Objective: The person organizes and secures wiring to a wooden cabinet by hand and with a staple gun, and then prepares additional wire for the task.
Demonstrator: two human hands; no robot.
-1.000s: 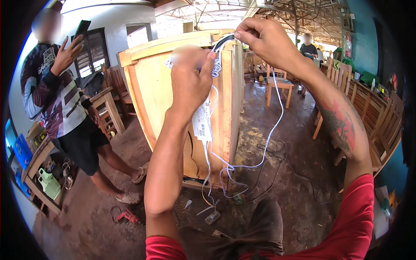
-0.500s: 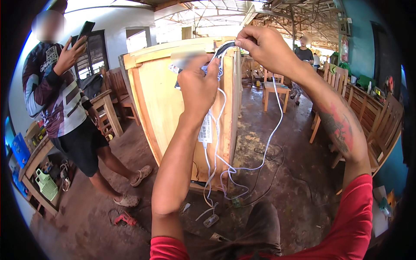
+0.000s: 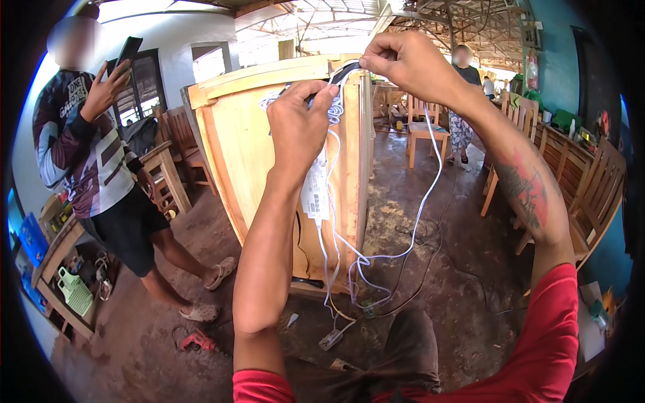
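At the top edge of a wooden cabinet (image 3: 269, 134), a short black strip (image 3: 346, 70), perhaps tape, stretches between my two hands beside white wire. My left hand (image 3: 299, 117) pinches its near end with thumb and fingertips. My right hand (image 3: 406, 64) is closed on the other end, at the cabinet's right corner. A coil of white cord (image 3: 335, 111) hangs just beside my left fingers, partly hidden by them. Below it, a slim white box with printed labels (image 3: 316, 191) dangles against the cabinet's side, with cables running down to the floor.
A white outlet block (image 3: 330, 340) and a red power tool (image 3: 198, 340) lie on the floor. A person holding a phone (image 3: 129, 50) stands at the left. Wooden chairs (image 3: 426, 127) and another person (image 3: 463, 101) are farther back, to the right.
My left hand has shifted slightly left and down, and its fingers have closed nearer the black strip. My right hand has moved slightly left and up. The white box hangs a little differently.
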